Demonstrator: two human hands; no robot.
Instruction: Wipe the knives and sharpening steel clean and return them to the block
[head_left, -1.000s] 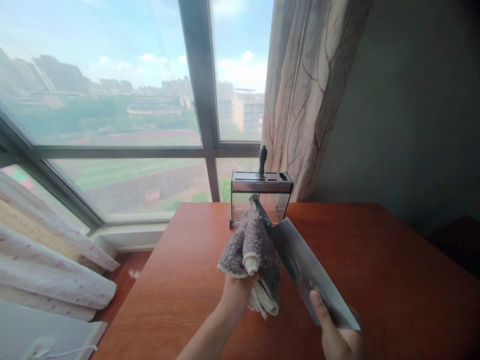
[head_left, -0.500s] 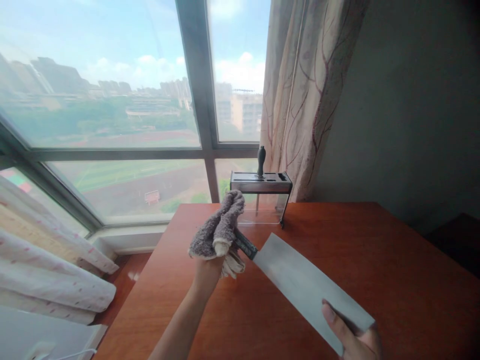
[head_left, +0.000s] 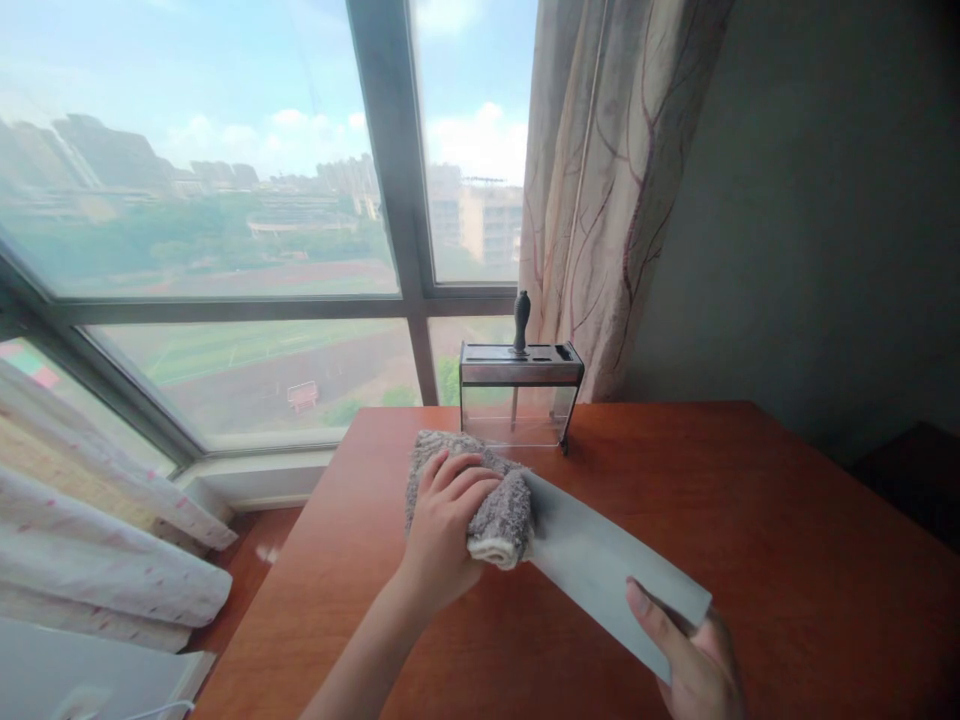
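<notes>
My left hand (head_left: 448,520) is closed around a fluffy grey cloth (head_left: 504,512), its fingers bent over the top. The cloth is wrapped over the handle end of a cleaver (head_left: 592,560) and hides the handle. At the far end of the broad blade, my right hand (head_left: 694,645) pinches the metal, with the thumb on the upper face and the other fingers underneath. The cleaver is held slanting above the brown table, handle end toward the upper left.
A knife block (head_left: 522,372) with clear sides and one dark-handled tool in it stands at the back of the wooden table (head_left: 750,500). Behind are a large window (head_left: 225,250) and a patterned curtain (head_left: 600,200). Light curtains (head_left: 97,560) hang at the left.
My left hand and the cloth have come down and right along the handle to the start of the blade, covering the handle. My right hand and the blade's far end have moved slightly up and left.
</notes>
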